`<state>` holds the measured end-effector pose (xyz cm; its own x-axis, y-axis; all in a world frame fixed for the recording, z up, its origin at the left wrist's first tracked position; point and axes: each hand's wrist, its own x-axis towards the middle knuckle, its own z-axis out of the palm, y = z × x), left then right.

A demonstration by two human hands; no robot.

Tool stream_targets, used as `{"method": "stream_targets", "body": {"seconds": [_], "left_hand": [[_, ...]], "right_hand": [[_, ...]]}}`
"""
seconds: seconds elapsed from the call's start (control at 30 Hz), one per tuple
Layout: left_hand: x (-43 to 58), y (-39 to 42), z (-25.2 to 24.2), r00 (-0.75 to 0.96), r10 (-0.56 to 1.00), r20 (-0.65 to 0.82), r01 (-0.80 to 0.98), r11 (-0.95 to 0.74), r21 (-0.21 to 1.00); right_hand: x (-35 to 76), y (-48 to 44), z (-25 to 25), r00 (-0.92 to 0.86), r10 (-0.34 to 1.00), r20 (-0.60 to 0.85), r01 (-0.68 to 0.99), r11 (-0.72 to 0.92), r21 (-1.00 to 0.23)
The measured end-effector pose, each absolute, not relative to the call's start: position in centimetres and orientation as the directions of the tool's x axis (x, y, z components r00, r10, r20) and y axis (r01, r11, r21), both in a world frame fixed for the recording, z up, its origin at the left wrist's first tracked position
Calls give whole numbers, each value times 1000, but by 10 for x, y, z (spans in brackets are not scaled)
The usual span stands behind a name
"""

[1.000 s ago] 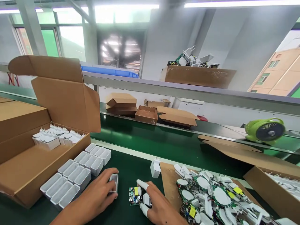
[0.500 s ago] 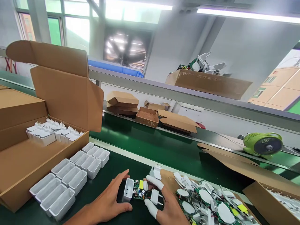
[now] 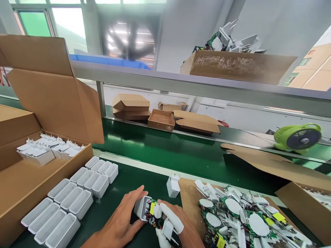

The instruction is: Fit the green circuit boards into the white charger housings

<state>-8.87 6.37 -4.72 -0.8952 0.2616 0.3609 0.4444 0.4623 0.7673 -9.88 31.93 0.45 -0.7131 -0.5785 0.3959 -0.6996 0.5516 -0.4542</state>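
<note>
My left hand (image 3: 124,215) grips a white plastic charger housing (image 3: 140,208) between thumb and fingers, its open end facing right. My right hand (image 3: 178,222), with white finger cots on thumb and index finger, pinches a green circuit board (image 3: 152,207) that carries a yellow component and a white plug piece (image 3: 168,229). At the housing's mouth the board's left end meets the opening; how far inside it sits I cannot tell. Just beyond my hands a white charger with pins (image 3: 173,186) stands on the dark green bench.
Rows of white housings (image 3: 69,198) stand on the left beside an open carton (image 3: 54,175) holding white chargers. Circuit boards (image 3: 232,206) are heaped on cardboard at right. Another carton (image 3: 305,203) and a green fan (image 3: 297,137) lie farther right. A loaded box (image 3: 240,67) sits on the overhead shelf.
The circuit board has tilted and come up against the housing's mouth. My right hand has turned and closed in toward my left. The camera view has shifted.
</note>
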Motion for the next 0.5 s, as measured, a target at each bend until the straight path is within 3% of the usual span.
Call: {"method": "stream_targets", "body": {"seconds": [0.5], "left_hand": [[-87,62,-46,-847,314,429,532,504,680]], "right_hand": [[-100,315,-2,-633,-614,471,-774,505,-381]]}}
